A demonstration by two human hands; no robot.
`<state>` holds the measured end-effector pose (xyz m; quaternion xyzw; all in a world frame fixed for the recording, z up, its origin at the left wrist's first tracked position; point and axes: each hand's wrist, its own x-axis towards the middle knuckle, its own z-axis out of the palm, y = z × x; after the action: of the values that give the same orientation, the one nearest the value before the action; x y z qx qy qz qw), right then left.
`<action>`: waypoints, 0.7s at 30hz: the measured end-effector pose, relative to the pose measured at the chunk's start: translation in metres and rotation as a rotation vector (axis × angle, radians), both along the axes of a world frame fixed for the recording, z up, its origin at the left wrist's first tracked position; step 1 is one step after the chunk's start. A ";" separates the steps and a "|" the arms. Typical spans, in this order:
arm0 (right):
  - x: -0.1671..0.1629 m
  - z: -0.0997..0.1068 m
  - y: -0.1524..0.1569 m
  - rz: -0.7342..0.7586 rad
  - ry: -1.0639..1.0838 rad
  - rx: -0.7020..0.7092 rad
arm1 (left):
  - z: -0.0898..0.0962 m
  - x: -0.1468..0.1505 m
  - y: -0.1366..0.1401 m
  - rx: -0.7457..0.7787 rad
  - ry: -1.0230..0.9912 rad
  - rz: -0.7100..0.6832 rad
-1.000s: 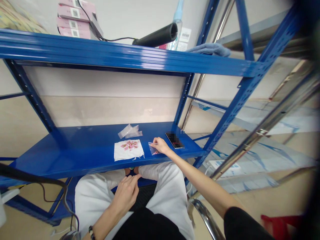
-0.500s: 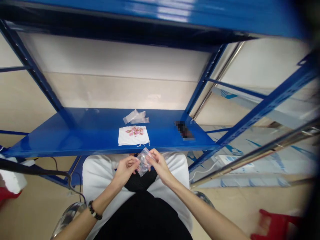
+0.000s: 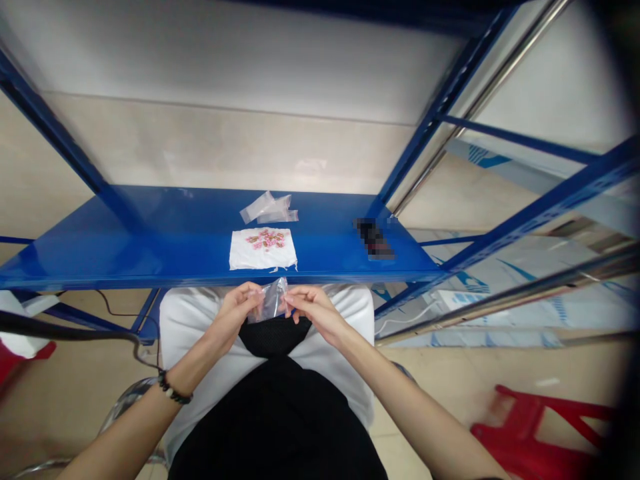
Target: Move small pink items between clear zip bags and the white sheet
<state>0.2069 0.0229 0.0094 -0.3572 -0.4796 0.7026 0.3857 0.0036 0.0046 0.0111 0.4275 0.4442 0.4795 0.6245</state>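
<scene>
Between my hands, just in front of the shelf edge and above my lap, a clear plastic bag is stretched. My left hand pinches its left side, and my right hand pinches its right side. Whether anything is inside the bag I cannot tell. On the blue shelf lies a white cloth pouch with small pink and green pieces on top of it. Behind the pouch rest several clear plastic bags, overlapping.
A dark pixelated object lies at the shelf's right end. Blue uprights frame the shelf on both sides. A red stool stands on the floor to the right, and a dark cable hangs at the left.
The bag has turned from a tilted position to a more upright, spread one between my fingers. My head view has tipped downward, so the shelf appears higher.
</scene>
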 end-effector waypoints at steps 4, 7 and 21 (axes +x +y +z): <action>0.000 -0.004 0.002 -0.048 0.024 -0.059 | -0.004 0.002 0.002 -0.042 -0.001 0.033; 0.001 -0.005 0.003 -0.034 0.023 -0.073 | -0.006 0.002 0.003 -0.009 0.038 0.044; -0.001 -0.007 0.001 -0.012 -0.023 -0.077 | -0.012 -0.001 0.006 0.343 0.446 0.193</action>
<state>0.2054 0.0240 0.0023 -0.3826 -0.4545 0.7141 0.3703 0.0029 0.0103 -0.0009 0.5772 0.5215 0.4992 0.3816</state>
